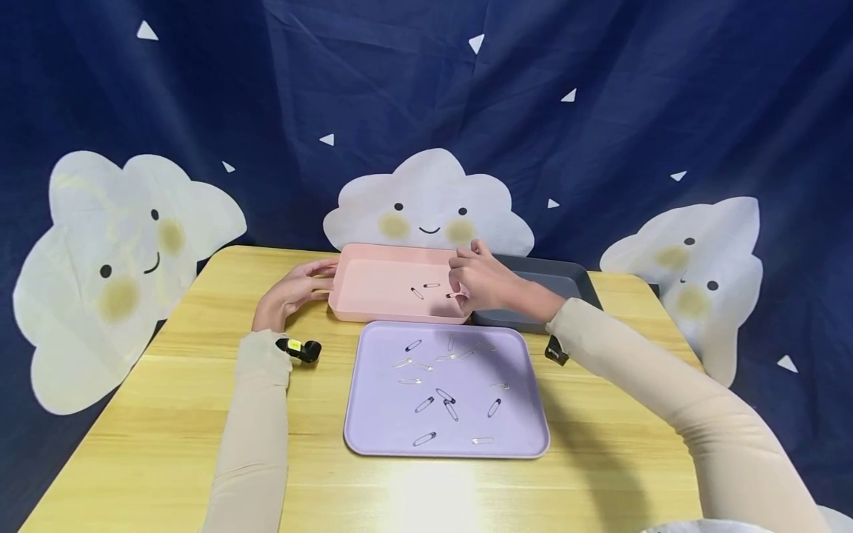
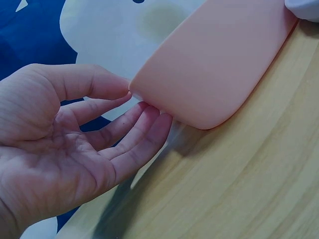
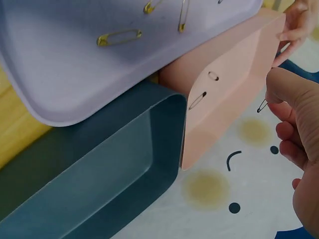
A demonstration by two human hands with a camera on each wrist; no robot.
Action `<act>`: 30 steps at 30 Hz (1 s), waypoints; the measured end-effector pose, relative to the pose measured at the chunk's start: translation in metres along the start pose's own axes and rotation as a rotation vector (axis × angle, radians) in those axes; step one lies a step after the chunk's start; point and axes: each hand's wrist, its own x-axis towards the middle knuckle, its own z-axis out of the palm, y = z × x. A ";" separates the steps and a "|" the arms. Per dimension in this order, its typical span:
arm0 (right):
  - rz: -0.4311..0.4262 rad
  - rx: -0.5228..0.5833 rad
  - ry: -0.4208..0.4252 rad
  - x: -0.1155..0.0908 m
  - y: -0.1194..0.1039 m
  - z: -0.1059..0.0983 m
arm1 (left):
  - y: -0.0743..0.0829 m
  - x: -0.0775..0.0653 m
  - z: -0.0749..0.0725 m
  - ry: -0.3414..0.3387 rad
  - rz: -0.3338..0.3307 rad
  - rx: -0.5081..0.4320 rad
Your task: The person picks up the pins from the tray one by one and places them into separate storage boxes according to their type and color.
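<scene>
My left hand (image 1: 303, 289) touches the left end wall of the pink tray (image 1: 383, 317) from outside, its thumb tip at the rim and its fingers lightly bent. In the left wrist view, that hand's fingertips (image 2: 165, 119) rest along the wall. Over the pink tray's right part, my right hand (image 1: 483, 277) pinches a black safety pin (image 3: 262, 106) between thumb and forefinger. Two more black safety pins (image 1: 416, 293) lie on the pink tray's floor. In front, the flat lilac tray (image 1: 386, 429) carries several scattered safety pins, some black (image 1: 424, 439), some gold (image 1: 483, 440).
A dark grey tray (image 1: 560, 277) stands right of the pink one, partly behind my right hand and forearm. The trays sit on a light wooden table (image 1: 300, 444). A navy cloth (image 1: 400, 96) with white clouds hangs behind its far edge.
</scene>
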 end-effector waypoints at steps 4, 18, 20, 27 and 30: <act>0.014 0.014 -0.025 0.008 0.004 0.006 | 0.000 -0.001 -0.001 0.004 -0.006 0.004; 0.026 -0.066 -0.099 0.038 0.015 0.028 | -0.001 0.003 -0.002 0.020 -0.031 -0.014; 0.022 -0.085 -0.112 0.041 0.016 0.032 | -0.001 0.003 -0.002 0.023 -0.032 -0.021; 0.008 -0.133 -0.153 0.047 0.018 0.041 | -0.001 0.004 -0.001 0.024 -0.026 -0.042; 0.011 -0.141 -0.168 0.048 0.018 0.044 | -0.002 0.003 -0.001 0.025 -0.021 -0.041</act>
